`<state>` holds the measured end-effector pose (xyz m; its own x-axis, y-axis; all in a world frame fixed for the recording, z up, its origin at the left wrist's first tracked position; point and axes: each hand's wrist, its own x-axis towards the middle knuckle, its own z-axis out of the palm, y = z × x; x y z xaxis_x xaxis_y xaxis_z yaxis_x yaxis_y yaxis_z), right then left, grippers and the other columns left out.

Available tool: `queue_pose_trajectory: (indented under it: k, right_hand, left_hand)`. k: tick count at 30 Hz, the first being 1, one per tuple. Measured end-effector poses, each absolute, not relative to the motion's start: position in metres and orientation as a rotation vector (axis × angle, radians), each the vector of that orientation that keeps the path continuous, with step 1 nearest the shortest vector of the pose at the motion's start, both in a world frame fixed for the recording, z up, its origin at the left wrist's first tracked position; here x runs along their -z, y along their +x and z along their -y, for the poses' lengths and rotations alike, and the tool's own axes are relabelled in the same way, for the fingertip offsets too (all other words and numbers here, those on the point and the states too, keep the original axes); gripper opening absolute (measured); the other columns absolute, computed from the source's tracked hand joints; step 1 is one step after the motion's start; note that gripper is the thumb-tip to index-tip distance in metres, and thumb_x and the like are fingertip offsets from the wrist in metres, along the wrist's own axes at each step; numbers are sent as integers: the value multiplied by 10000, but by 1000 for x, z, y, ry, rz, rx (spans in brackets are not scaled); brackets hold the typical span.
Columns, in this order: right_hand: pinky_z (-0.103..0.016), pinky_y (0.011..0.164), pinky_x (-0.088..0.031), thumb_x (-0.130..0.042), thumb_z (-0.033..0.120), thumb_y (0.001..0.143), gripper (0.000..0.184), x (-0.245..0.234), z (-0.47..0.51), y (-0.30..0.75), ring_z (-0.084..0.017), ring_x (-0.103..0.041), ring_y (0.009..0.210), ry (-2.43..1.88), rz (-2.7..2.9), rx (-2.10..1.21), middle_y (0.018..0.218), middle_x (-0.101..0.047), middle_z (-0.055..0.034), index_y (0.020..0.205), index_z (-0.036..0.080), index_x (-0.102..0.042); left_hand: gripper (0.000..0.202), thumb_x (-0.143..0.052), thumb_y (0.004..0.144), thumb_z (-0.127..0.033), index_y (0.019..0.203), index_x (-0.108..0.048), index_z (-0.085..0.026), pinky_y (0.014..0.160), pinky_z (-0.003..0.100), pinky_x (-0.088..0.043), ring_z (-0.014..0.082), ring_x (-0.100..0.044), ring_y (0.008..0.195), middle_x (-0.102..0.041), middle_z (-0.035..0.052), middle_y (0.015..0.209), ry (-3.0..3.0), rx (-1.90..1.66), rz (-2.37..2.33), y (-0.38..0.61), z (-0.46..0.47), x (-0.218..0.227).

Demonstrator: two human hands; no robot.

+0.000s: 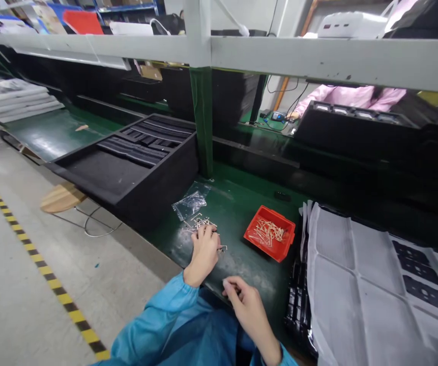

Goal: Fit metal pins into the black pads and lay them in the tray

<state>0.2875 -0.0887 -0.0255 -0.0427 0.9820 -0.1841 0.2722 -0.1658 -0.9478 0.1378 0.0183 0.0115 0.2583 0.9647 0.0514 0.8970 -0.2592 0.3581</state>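
My left hand (203,251) rests with its fingers on a loose pile of small pale wire-like parts (199,224) on the green bench mat (234,213); whether it grips any is hidden. One part pokes out just right of those fingers. My right hand (247,307) hovers near the mat's front edge, thumb and forefinger pinched together. Beyond the pile lies a crumpled clear plastic bag (190,201). To the right, a red plastic tray (269,233) holds a heap of similar parts.
A black foam-lined tray (127,170) stands left of the pile. Grey sheets over black foam (371,284) lie right, beside stacked black trays (298,300). A grey shelf beam (318,61) crosses overhead. Beyond it works a co-worker's pink sleeve (350,96).
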Motion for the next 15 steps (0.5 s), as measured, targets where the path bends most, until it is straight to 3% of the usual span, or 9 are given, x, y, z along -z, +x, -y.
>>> queue_pose_trajectory:
  k: [4,6,11,15]
  right_hand:
    - [-248,546,-509,-551,651,978,517,27,91,290,-174,-695,617,-1509,1314,-1279,764,-776,-62,968,183,-770]
    - [-263,583,-537,-549,666,975,532,30,86,288,-172,-698,641,-1513,1257,-1259,788,-769,-65,988,173,-750]
    - [-349,783,-598,-604,516,1018,391,37,54,277,-155,-703,806,-1514,1152,-1173,974,-731,-35,1195,174,-665]
    - [-326,743,-608,-621,450,1027,320,41,32,269,-137,-690,783,-1466,1142,-1226,989,-714,-25,1169,167,-664]
  left_hand:
    - [140,-685,995,-250,1090,-699,-147,1027,506,-541,274,-636,1212,-683,88,1253,2267,-471,-1721,134,-32,-15]
    - [170,-674,1010,-281,1113,-695,-147,972,471,-576,243,-683,1102,-706,78,1179,2276,-484,-1662,128,-40,-17]
    - [208,-663,1021,-318,1141,-691,-150,913,432,-604,217,-707,1012,-717,75,1146,2294,-494,-1467,117,-48,-12]
    - [213,-660,1022,-323,1147,-690,-153,910,431,-606,218,-707,1015,-716,77,1151,2285,-524,-1398,115,-45,-9]
